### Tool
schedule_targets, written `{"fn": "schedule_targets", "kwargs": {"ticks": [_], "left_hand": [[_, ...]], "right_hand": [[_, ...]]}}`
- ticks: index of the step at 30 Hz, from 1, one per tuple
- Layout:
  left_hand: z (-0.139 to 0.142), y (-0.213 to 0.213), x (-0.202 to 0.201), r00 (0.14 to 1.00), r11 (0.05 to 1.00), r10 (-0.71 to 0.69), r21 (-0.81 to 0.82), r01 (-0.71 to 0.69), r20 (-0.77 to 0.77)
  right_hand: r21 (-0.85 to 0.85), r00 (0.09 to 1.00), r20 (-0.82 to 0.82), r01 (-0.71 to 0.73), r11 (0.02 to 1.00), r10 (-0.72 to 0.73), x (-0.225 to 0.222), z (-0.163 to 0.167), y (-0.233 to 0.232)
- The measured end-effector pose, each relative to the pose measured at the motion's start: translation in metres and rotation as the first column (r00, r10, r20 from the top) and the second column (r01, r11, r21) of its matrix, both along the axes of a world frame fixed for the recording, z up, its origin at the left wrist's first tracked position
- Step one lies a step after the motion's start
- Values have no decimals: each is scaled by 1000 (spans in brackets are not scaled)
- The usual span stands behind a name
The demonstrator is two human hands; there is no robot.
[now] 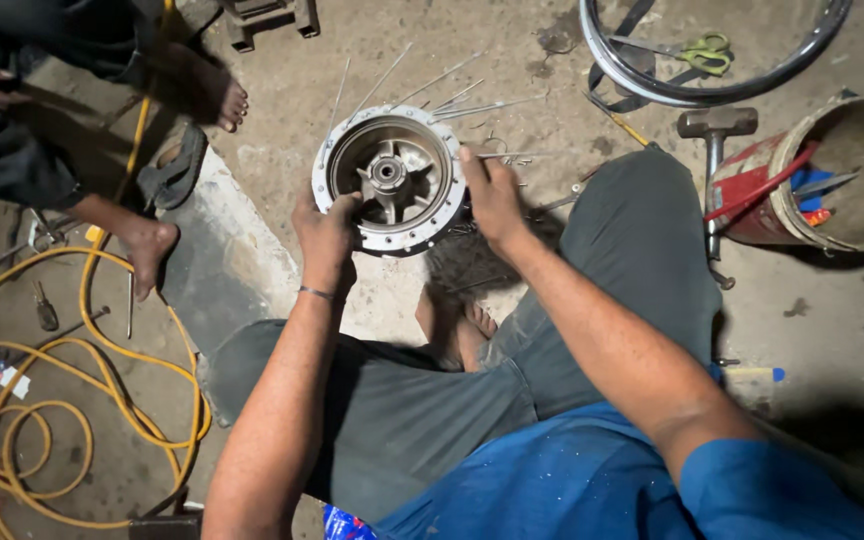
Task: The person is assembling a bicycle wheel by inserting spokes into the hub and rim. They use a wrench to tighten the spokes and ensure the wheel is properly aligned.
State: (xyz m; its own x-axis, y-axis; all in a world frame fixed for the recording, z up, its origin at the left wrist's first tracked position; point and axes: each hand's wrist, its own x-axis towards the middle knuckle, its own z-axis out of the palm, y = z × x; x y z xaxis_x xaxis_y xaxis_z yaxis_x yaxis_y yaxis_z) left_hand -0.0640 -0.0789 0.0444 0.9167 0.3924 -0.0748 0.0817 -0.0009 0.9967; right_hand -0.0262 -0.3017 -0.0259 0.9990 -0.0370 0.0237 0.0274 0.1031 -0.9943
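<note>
Between both hands, wheel hub (389, 178) sits on concrete floor (282, 90), open face up. Left hand (327, 228) clamped on hub's near-left rim; right hand (492, 195) pinching thin spoke (512, 155) at right rim. Loose spokes (442, 90) fan out beyond hub, away from hands. Kinda crowded right of right hand: hammer (715, 140), red bucket (812, 180), wheel rim (712, 50) farther out. Left of left hand: another person's bare feet (152, 250), sandal (174, 170), yellow hose (72, 400). Bare floor just beyond left hand.
</note>
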Motion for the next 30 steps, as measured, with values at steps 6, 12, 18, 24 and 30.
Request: {"fn": "schedule_targets", "kwargs": {"ticks": [6, 12, 18, 24, 30], "left_hand": [[-3, 7, -8, 1000, 996, -20, 92, 20, -3], [-7, -1, -8, 999, 998, -53, 24, 53, -14], [-2, 1, -2, 998, 992, -13, -123, 6, -57], [17, 4, -7, 997, 966, 27, -255, -46, -78], [32, -3, -13, 997, 930, 0, -366, -31, -84]], "right_hand": [[115, 985, 71, 147, 982, -156, 16, 40, -29], [-456, 806, 567, 136, 880, 169, 1, 92, -32], [-556, 755, 577, 85, 827, 310, 4, 86, -39], [11, 999, -7, -31, 999, 31, 22, 46, -42], [-118, 838, 484, -221, 968, 251, 18, 25, -38]]}}
